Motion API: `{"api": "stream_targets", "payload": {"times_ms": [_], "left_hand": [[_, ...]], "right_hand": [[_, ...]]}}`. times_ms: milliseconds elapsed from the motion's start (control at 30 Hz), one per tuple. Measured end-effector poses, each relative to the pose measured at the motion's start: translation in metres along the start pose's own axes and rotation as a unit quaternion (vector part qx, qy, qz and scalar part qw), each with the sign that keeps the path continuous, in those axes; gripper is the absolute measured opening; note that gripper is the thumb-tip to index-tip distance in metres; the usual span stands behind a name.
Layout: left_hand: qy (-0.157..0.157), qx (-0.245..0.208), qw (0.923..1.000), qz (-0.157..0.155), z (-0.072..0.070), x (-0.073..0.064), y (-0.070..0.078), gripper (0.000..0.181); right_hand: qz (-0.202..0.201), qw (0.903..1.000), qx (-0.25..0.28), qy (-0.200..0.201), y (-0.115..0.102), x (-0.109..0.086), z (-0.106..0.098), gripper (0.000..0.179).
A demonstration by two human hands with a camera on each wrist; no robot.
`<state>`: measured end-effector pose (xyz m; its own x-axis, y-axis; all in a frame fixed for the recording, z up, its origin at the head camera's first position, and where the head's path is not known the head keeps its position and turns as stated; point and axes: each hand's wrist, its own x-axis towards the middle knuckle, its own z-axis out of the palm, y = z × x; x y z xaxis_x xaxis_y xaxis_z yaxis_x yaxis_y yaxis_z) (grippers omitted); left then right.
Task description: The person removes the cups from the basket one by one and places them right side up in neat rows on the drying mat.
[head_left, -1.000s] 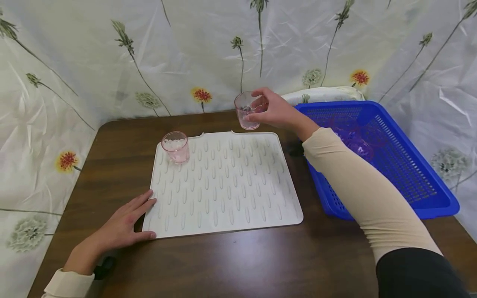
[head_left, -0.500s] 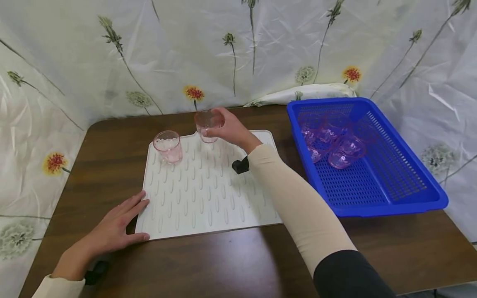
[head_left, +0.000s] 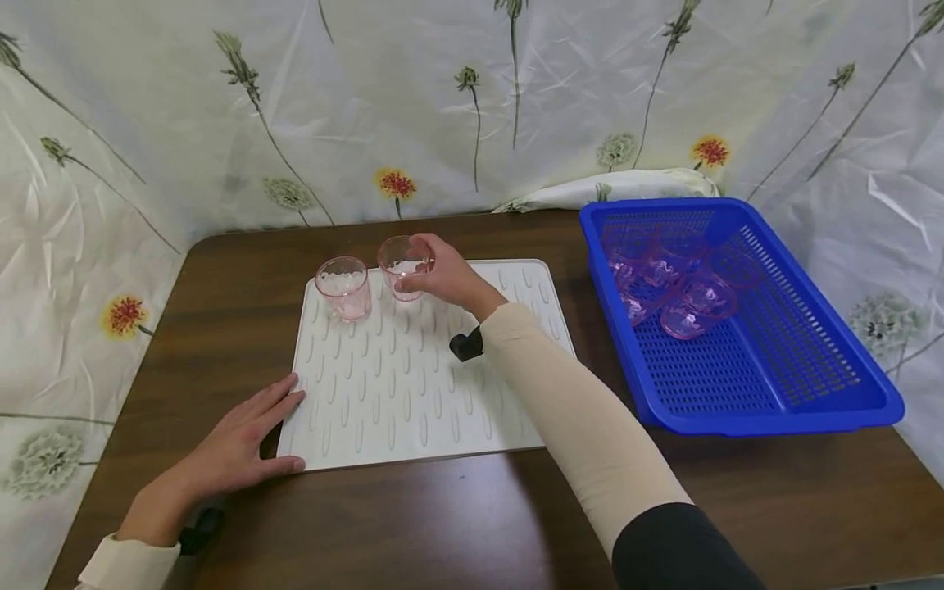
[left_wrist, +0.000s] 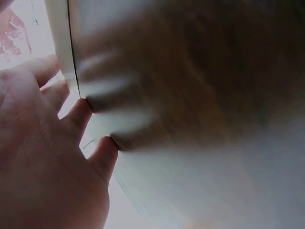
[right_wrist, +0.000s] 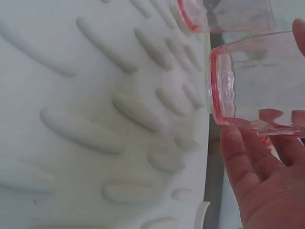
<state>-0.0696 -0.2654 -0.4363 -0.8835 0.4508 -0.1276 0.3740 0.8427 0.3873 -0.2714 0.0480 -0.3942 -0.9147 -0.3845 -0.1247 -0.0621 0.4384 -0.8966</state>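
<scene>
In the head view, my right hand (head_left: pixel 451 279) grips a clear pink-tinted drinking glass (head_left: pixel 398 260) by its side, upright over the back of a white ridged drying mat (head_left: pixel 413 393). Whether its base touches the mat, I cannot tell. Close on its left, a matching glass (head_left: pixel 343 293) stands upright on the mat's back left corner. In the right wrist view, fingers and thumb are around the held glass (right_wrist: pixel 267 86), its thick pink base beside the mat (right_wrist: pixel 95 162). My left hand (head_left: pixel 236 447) rests with spread fingers at the mat's left edge; its fingertips (left_wrist: pixel 107 148) touch there.
A blue plastic basket (head_left: pixel 774 422) stands on the right, with several pink glasses (head_left: pixel 696 305) lying in its left part. Brown wooden table (head_left: pixel 442 524) surrounds the mat. A flowered sheet (head_left: pixel 413 106) hangs behind and bunches near the basket's back.
My right hand has carried the glass leftward from behind the mat's right part, then down beside the standing glass. The basket's glasses have come into fuller view. My left hand has stayed at the mat's edge.
</scene>
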Motion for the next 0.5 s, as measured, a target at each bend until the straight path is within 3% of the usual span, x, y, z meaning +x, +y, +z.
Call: {"api": "stream_targets", "payload": {"times_ms": [500], "left_hand": [[0.013,-0.003,0.9999,0.010,0.000,0.000,0.001,0.092]], "right_hand": [[0.013,0.9996,-0.001,-0.024,0.007,0.004,0.013,0.083]]}}
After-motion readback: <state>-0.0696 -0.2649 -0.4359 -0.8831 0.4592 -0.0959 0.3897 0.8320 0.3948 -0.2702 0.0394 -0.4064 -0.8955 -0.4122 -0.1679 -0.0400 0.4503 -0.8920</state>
